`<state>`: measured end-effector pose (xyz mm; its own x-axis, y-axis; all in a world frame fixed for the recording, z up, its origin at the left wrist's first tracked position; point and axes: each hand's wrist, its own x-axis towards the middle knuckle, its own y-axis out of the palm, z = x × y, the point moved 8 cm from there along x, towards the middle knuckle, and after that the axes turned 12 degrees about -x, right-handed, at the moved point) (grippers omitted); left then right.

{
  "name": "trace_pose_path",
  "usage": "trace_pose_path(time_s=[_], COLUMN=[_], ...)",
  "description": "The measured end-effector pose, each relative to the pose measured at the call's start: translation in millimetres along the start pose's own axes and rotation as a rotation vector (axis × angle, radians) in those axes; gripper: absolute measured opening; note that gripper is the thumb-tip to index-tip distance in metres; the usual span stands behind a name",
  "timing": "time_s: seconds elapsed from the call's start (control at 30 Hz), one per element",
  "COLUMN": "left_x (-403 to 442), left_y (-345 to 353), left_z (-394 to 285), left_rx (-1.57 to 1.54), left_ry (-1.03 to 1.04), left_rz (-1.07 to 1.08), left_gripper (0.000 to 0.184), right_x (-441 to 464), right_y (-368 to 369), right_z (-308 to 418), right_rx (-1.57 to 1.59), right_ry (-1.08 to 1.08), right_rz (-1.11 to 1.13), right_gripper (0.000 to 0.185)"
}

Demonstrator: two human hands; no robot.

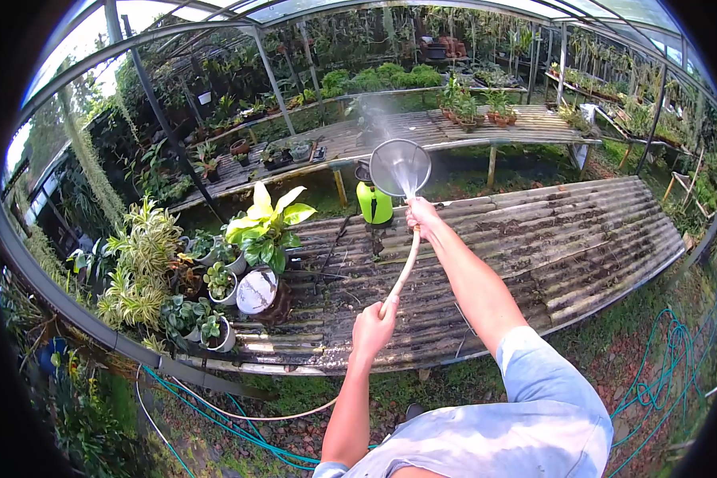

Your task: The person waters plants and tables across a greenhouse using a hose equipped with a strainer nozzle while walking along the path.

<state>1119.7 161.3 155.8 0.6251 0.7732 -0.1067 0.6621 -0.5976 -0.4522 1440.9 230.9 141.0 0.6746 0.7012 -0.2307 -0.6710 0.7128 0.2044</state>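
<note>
My right hand (423, 217) is closed round the front end of a pale garden hose (410, 261), arm stretched forward over the corrugated bench. Directly beyond it is a round, rimmed mesh piece like a strainer (401, 165); how it joins the hose or hand is hidden. White water spray (407, 177) leaves the hose end and mist drifts past the mesh towards the back. Lower down, my left hand (372, 329) wraps round the same hose. Just behind the mesh, a lime-green pump sprayer (374, 203) stands at the bench's far edge.
Potted plants (223, 280) crowd the left end of the near bench (486, 263), beside a white-topped round object (257, 291). A second bench (422, 127) with pots lies behind. Teal hose (669, 358) coils on the ground at right; more hose runs below at left.
</note>
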Motion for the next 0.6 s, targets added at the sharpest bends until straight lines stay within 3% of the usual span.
trace_pose_path(time_s=[0.4,0.6], left_x=[-57,-101], left_y=[102,172], left_z=[-19,-14], left_rx=[0.067,0.061], left_ry=[0.069,0.023], left_rz=[0.223,0.295], left_gripper=[0.058,0.058], right_x=[-110,-158], right_y=[-186,-247], right_z=[-16,-21], right_rx=[0.152,0.091], right_ry=[-0.115,-0.117], right_rz=[-0.303,-0.284], right_gripper=[0.009,0.009])
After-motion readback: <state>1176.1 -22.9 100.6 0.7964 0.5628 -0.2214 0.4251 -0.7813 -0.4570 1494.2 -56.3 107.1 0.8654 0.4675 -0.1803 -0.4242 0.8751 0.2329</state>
